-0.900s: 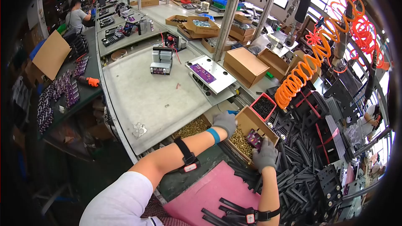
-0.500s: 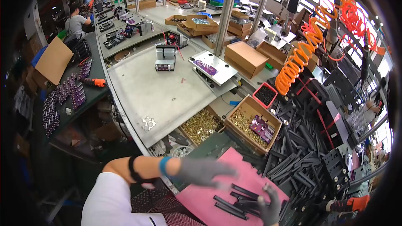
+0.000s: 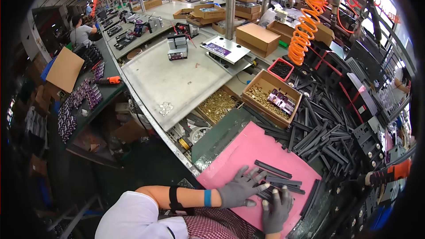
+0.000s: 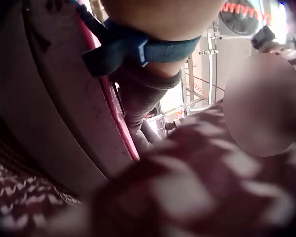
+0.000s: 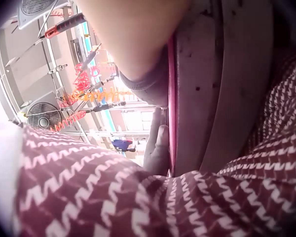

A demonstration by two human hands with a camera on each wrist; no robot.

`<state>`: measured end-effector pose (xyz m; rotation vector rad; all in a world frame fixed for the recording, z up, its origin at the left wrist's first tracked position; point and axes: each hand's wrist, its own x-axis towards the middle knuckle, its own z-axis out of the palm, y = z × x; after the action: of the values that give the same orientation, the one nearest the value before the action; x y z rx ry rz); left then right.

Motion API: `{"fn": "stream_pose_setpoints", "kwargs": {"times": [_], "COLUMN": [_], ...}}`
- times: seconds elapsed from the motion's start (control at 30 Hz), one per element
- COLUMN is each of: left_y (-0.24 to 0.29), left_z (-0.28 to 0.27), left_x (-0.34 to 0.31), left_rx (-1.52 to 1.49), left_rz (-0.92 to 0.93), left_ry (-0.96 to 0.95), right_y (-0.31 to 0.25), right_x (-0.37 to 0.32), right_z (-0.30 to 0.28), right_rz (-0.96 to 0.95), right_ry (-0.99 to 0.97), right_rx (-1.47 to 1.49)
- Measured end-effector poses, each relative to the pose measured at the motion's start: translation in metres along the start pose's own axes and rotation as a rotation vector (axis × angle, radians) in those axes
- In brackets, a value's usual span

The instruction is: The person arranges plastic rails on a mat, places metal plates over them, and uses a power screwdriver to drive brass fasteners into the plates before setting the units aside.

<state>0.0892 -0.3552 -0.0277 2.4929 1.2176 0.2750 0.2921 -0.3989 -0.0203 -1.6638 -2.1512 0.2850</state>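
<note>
Several black strips [image 3: 273, 169] lie on a pink sheet [image 3: 226, 159] at the near edge of the bench. My gloved left hand [image 3: 239, 190] reaches in from the left, its fingers spread flat and its fingertips over the strips' left ends. Close beside it, my gloved right hand [image 3: 276, 210] points away from me, fingers extended and slightly bent, fingertips at the strips' near ends. In the left wrist view the grey glove [image 4: 143, 101] shows beside the sheet's edge, its fingertips hidden. The right wrist view shows the right glove's cuff [image 5: 150, 89] above the sheet's edge.
Beyond the sheet stands a cardboard box [image 3: 256, 104] of brass-coloured parts with a purple circuit board [image 3: 282, 101] on top. A red bin [image 3: 280, 68] sits behind it. Loose black strips [image 3: 323, 128] heap up at right, near an orange-and-black power driver [image 3: 389, 172].
Both hands have come back from the box of brass-coloured parts to the black strips on the pink sheet. The circuit board stays behind in the box. The head view has shifted.
</note>
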Motion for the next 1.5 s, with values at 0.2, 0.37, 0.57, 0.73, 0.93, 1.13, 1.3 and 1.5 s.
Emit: {"fn": "stream_pose_setpoints", "kwargs": {"times": [0.2,0.37,0.57,0.73,0.93,1.13,1.3,1.5], "left_y": [-0.009,-0.019,-0.013,-0.022,-0.021,-0.023,-0.018,-0.019], "left_z": [0.020,0.005,-0.021,-0.014,-0.016,-0.013,-0.019,-0.028], "left_x": [0.011,0.019,-0.020,-0.026,-0.022,-0.024,-0.018,-0.002], "left_rx": [-0.042,-0.042,0.078,0.099,0.104,0.060,0.169,0.114], "left_rz": [0.081,0.133,-0.064,0.074,0.068,0.050,0.067,0.147], "left_ry": [0.102,0.068,0.051,0.025,0.065,0.107,0.068,-0.052], "right_y": [0.014,0.020,0.016,0.019,0.021,0.018,0.018,0.036], "right_x": [-0.009,-0.011,-0.034,-0.040,-0.027,-0.014,-0.004,0.017], "right_z": [-0.003,0.009,-0.011,0.002,-0.003,-0.001,0.002,-0.028], "right_rz": [0.200,0.145,0.231,0.204,0.002,0.298,0.161,0.123], "right_ry": [0.305,0.234,0.280,0.291,0.190,0.373,0.169,0.076], "right_rx": [-0.224,0.037,0.034,0.097,0.201,0.093,0.121,0.248]}}
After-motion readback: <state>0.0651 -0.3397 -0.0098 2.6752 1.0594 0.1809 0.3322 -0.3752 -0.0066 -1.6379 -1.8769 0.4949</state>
